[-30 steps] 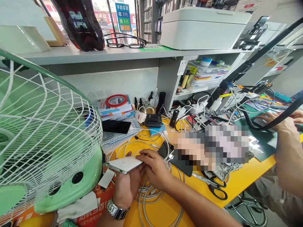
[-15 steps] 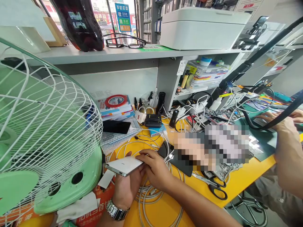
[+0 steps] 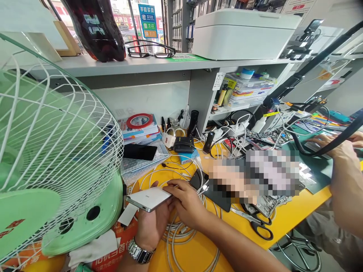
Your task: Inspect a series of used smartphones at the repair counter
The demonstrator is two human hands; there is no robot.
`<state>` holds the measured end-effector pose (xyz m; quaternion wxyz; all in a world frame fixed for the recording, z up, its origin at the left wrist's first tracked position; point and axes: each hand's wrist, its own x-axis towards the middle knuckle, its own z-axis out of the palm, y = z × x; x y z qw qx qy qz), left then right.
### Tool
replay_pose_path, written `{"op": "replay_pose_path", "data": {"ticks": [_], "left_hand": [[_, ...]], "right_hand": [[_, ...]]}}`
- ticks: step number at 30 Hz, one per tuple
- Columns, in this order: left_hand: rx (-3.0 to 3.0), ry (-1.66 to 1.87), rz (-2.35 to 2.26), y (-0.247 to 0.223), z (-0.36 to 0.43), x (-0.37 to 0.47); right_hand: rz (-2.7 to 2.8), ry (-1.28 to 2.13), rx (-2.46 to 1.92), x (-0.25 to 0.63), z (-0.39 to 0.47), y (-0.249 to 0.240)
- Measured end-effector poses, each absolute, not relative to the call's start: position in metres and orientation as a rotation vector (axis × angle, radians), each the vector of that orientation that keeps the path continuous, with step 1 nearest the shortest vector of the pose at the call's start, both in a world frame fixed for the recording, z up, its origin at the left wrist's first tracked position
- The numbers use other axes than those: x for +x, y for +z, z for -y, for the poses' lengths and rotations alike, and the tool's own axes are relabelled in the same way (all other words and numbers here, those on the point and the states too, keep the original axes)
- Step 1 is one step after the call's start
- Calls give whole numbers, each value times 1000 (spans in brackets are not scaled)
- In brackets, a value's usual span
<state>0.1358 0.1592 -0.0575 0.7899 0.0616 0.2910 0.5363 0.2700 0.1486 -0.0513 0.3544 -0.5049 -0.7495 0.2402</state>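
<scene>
A thin white phone [image 3: 150,198] with silver edges and a small logo lies back up, its near short edge tilted toward me. My left hand [image 3: 154,223], with a metal watch [image 3: 140,252] on its wrist, cradles the phone from below, fingertips showing past the far edge. From the right, my right hand [image 3: 185,202] grips the phone's right end, thumb and fingers at its edge. Beneath the hands, coiled white cables [image 3: 181,236] lie on the yellow tabletop. A white card [image 3: 127,214] sits just left of the phone.
At the left stands a green fan [image 3: 85,215] with a white guard. A black phone [image 3: 140,152] rests on bubble wrap. Scissors [image 3: 256,223], dark phones [image 3: 215,192] and chargers lie right and ahead. A co-worker's hand [image 3: 330,145] works at far right, beside a black lamp arm [image 3: 300,75].
The fan's blades and guard appear shifted at the left. My hands and the white phone stay almost exactly where they were.
</scene>
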Motion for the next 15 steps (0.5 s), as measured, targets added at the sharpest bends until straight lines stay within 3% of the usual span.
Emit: {"op": "replay_pose_path", "data": {"ticks": [15], "left_hand": [[124,1152,-645,-63,-160,134]], "right_hand": [[1940,618,-1301,270,-148,-51]]}}
